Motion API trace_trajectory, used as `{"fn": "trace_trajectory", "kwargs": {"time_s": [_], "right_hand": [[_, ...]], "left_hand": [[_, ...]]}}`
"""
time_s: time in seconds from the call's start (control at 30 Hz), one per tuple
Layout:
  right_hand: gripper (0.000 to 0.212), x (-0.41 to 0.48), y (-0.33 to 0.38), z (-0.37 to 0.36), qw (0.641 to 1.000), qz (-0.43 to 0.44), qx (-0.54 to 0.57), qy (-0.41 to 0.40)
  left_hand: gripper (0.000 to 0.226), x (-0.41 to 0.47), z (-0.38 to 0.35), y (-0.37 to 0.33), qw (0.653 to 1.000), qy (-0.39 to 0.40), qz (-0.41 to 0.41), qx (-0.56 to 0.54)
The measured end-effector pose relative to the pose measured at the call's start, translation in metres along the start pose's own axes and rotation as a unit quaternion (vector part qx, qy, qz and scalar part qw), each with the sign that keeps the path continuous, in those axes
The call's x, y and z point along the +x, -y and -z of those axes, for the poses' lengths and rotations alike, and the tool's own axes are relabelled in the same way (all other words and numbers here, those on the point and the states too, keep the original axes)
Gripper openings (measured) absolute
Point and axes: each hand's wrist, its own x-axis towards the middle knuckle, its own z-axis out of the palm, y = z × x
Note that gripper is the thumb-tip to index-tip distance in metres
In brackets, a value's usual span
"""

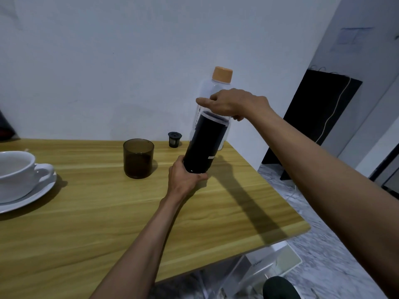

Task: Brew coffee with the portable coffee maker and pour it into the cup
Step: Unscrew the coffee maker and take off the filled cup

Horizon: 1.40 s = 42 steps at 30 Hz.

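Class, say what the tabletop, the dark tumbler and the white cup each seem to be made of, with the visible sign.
Tabletop: wood or wood-look laminate, satin; grain streaks show. Dark tumbler: smoky plastic or glass, glossy; its contents show through. White cup: probably glazed ceramic; opaque, smooth, sheen.

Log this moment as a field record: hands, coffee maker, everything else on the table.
left hand: grips the coffee maker's lower end
right hand: fingers curled over its top
coffee maker: black cylinder, tilted, top leaning right
tinted cup: upright, left of the coffee maker, apart from it
filter basket: on the table, near the wall
water bottle: behind the coffee maker, orange cap on
white cup: on saucer, far left
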Motion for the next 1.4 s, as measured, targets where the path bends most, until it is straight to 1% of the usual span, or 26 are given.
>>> {"fn": "trace_trajectory", "kwargs": {"time_s": [0.03,0.1,0.17,0.2,0.27,0.33,0.37,0.4,0.47,0.5,0.6,0.63,0.7,0.73,0.8,0.83,0.87,0.9,0.97,1.03,1.1,1.13,1.17,1.27,1.33,1.4], "right_hand": [[0.083,-0.002,0.001,-0.001,1.0,-0.01,-0.025,-0.014],[0.088,-0.008,0.007,0.001,1.0,-0.023,0.007,0.013],[0.073,-0.021,0.012,0.012,0.996,-0.028,0.046,0.076],[0.061,-0.029,0.011,0.019,0.994,-0.034,0.032,0.098],[0.042,-0.046,0.013,0.032,0.995,-0.026,-0.028,0.093],[0.036,-0.056,0.015,0.034,0.995,-0.038,-0.042,0.078],[0.038,-0.044,0.008,0.026,0.997,-0.045,-0.039,0.058],[0.05,-0.033,0.008,0.017,0.998,-0.043,-0.014,0.035],[0.076,-0.029,0.013,0.01,0.998,-0.025,0.013,0.048],[0.076,-0.025,0.012,0.009,0.997,-0.017,0.036,0.062],[0.041,-0.025,0.005,0.011,0.995,0.014,0.069,0.076],[0.04,-0.022,0.004,0.01,0.993,0.022,0.089,0.075],[0.056,-0.017,0.007,0.004,0.996,0.024,0.073,0.035],[0.07,-0.017,0.008,0.003,0.998,0.019,0.056,0.014],[0.092,-0.015,0.008,-0.001,0.998,0.008,0.054,0.02],[0.09,-0.013,0.007,-0.001,0.997,0.007,0.073,0.04],[0.079,-0.013,0.006,0.0,0.994,0.015,0.087,0.057],[0.068,-0.012,0.005,0.003,0.993,0.027,0.092,0.065],[0.057,-0.005,0.0,0.004,0.993,0.043,0.092,0.062],[0.061,-0.004,-0.001,0.005,0.997,0.031,0.066,0.035],[0.09,-0.004,-0.001,0.003,0.999,0.002,0.037,0.003],[0.1,-0.003,-0.001,0.002,0.998,-0.007,0.053,0.014],[0.098,-0.003,-0.001,0.001,0.996,-0.007,0.081,0.037],[0.06,0.001,-0.001,0.003,0.988,0.044,0.134,0.063],[0.054,0.003,-0.004,0.003,0.987,0.064,0.135,0.051],[0.063,0.001,-0.004,0.002,0.994,0.059,0.087,0.015]], "left_hand": [[0.074,0.0,0.0,0.0,1.0,0.002,-0.003,0.0],[0.073,0.0,-0.001,0.0,1.0,0.003,-0.005,-0.002],[0.073,0.0,-0.001,0.0,1.0,0.003,-0.004,-0.008],[0.073,0.0,-0.001,0.0,1.0,0.003,-0.003,-0.01],[0.071,0.0,-0.001,0.0,1.0,0.001,-0.001,-0.011],[0.067,0.0,-0.001,0.0,1.0,-0.003,-0.002,-0.017],[0.065,0.0,-0.001,0.0,1.0,-0.006,-0.002,-0.019],[0.064,0.0,-0.001,0.0,1.0,-0.007,-0.003,-0.02],[0.063,0.0,-0.001,0.001,1.0,-0.004,-0.005,-0.023],[0.064,0.0,-0.001,0.002,1.0,-0.003,-0.006,-0.024],[0.064,0.001,0.0,0.002,1.0,-0.003,-0.006,-0.024],[0.064,0.001,0.0,0.002,1.0,-0.002,-0.005,-0.024],[0.064,0.001,-0.001,0.002,1.0,-0.001,-0.004,-0.024],[0.064,0.002,-0.001,0.002,1.0,0.002,-0.004,-0.024],[0.065,0.001,-0.002,0.002,1.0,0.006,-0.003,-0.024],[0.065,0.002,-0.001,0.002,1.0,0.006,-0.004,-0.025],[0.065,0.002,-0.001,0.003,1.0,0.005,-0.003,-0.026],[0.064,0.002,-0.001,0.003,1.0,0.004,-0.003,-0.026],[0.065,0.002,-0.001,0.004,1.0,-0.001,-0.002,-0.024],[0.068,0.002,-0.001,0.004,1.0,-0.001,-0.002,-0.018],[0.07,0.003,-0.001,0.005,1.0,-0.002,-0.002,-0.022],[0.07,0.004,-0.002,0.005,1.0,-0.001,-0.001,-0.025],[0.071,0.004,-0.002,0.005,1.0,-0.002,0.0,-0.026],[0.072,0.005,-0.002,0.005,1.0,-0.003,0.006,-0.027],[0.073,0.006,-0.002,0.007,1.0,-0.004,0.006,-0.029],[0.074,0.006,-0.002,0.008,1.0,-0.002,0.004,-0.03]]}}
